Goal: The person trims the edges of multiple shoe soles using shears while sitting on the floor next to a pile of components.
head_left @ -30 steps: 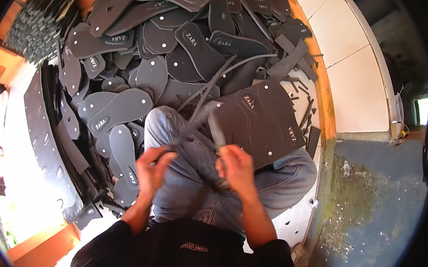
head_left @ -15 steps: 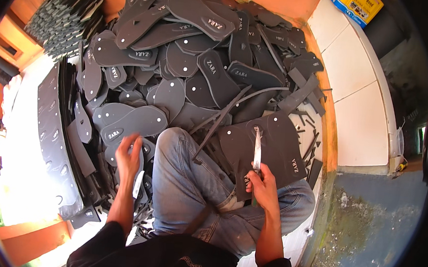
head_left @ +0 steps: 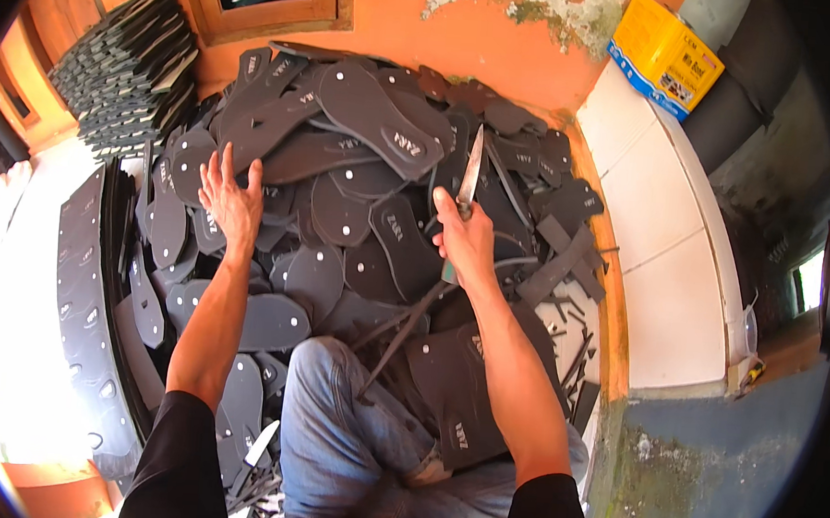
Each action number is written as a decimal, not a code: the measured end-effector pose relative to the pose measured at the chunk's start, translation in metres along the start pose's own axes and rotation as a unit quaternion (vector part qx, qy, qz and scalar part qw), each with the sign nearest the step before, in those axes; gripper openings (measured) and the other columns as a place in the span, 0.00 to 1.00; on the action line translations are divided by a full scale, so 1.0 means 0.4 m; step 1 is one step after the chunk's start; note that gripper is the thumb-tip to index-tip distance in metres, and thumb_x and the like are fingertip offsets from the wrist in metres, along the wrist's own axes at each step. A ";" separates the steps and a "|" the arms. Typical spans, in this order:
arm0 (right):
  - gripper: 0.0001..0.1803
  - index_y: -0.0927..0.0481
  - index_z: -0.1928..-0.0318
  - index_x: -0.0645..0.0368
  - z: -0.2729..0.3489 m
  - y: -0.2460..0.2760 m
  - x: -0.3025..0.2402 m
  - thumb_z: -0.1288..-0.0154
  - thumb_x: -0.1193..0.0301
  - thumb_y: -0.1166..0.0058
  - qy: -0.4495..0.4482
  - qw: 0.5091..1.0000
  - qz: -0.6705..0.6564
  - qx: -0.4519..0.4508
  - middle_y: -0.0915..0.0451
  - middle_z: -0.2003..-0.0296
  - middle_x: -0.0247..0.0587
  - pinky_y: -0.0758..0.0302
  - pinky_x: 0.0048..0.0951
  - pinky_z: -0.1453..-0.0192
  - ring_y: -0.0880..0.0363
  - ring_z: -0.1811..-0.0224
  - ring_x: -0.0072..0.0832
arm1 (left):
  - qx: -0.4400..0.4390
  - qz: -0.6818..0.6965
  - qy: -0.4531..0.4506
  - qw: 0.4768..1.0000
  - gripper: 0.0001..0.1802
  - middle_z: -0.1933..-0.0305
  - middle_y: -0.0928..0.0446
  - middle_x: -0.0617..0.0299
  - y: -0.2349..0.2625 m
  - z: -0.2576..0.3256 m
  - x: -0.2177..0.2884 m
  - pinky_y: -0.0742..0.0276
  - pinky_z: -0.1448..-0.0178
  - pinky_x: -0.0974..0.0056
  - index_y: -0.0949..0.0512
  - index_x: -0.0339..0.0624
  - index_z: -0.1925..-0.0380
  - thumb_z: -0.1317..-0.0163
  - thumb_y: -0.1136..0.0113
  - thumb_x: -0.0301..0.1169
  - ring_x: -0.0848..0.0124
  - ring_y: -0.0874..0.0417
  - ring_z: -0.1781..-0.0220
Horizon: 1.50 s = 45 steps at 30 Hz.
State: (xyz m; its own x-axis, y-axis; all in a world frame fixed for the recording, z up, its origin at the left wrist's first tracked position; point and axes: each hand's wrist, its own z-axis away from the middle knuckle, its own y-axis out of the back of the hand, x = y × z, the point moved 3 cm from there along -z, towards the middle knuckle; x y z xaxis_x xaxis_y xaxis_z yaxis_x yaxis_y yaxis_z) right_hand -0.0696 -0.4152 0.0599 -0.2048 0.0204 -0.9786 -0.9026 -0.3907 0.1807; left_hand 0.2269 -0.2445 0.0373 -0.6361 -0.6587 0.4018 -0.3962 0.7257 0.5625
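My right hand [head_left: 466, 245] is wrapped round the handle of a knife [head_left: 471, 170], its bare blade pointing up and away over the pile. Fingers spread, my left hand [head_left: 231, 196] reaches over dark grey sandal soles [head_left: 250, 137] at the pile's left side; whether its fingertips touch a sole I cannot tell. Soles with white dots lie heaped in front of me. A dark sheet [head_left: 468, 397] marked with sole outlines rests on my right leg, partly hidden under my right forearm.
Stacked dark pieces [head_left: 132, 66] stand at the far left, by the orange wall. Sole sheets [head_left: 94, 304] lean along the left. Thin offcuts [head_left: 577, 352] litter the right floor. A yellow can [head_left: 662, 57] sits on the white tiled ledge [head_left: 681, 239].
Both hands have moved forward and up over the pile, the right one carrying the knife off the sheet. The view has tilted up, showing more wall and the window.
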 end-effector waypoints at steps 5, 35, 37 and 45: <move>0.36 0.38 0.48 0.70 -0.125 -0.137 -0.033 0.43 0.55 0.38 -0.004 0.986 -0.166 -0.009 0.26 0.69 0.42 0.35 0.19 0.87 0.29 0.85 0.19 | -0.050 0.033 -0.013 0.998 0.33 0.33 0.40 0.49 -0.080 0.007 0.016 0.52 0.31 0.38 0.31 0.53 0.40 0.44 0.41 0.52 0.37 0.45 0.32; 0.16 0.23 0.60 0.66 0.213 0.505 0.307 0.44 0.66 0.41 0.020 0.874 0.484 0.029 0.21 0.71 0.60 0.26 0.47 0.59 0.22 0.65 0.55 | -0.347 0.018 -0.591 0.728 0.35 0.27 0.49 0.69 -0.142 0.349 0.282 0.56 0.28 0.39 0.38 0.67 0.36 0.44 0.45 0.56 0.57 0.53 0.25; 0.16 0.23 0.60 0.66 0.279 0.557 0.338 0.43 0.66 0.42 0.004 0.872 0.488 0.040 0.21 0.71 0.60 0.26 0.47 0.60 0.22 0.65 0.55 | -0.314 0.007 -0.568 0.761 0.34 0.28 0.47 0.68 -0.175 0.317 0.320 0.53 0.29 0.39 0.38 0.69 0.36 0.44 0.43 0.52 0.57 0.51 0.26; 0.17 0.22 0.61 0.65 0.356 0.581 0.348 0.41 0.62 0.43 0.018 0.879 0.465 0.104 0.20 0.71 0.57 0.27 0.46 0.60 0.22 0.64 0.54 | -0.215 0.018 -0.284 0.934 0.21 0.39 0.32 0.55 -0.238 0.191 0.347 0.38 0.35 0.47 0.26 0.54 0.46 0.42 0.44 0.32 0.53 0.37 0.34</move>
State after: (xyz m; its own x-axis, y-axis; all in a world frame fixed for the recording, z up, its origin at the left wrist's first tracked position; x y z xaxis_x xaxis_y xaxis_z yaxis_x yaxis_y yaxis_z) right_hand -0.3617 -0.3722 -0.0204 -0.8819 -0.2493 -0.4002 -0.4021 -0.0456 0.9145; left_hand 0.1258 -0.3899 -0.0156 -0.9409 -0.3354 0.0476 -0.1420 0.5181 0.8434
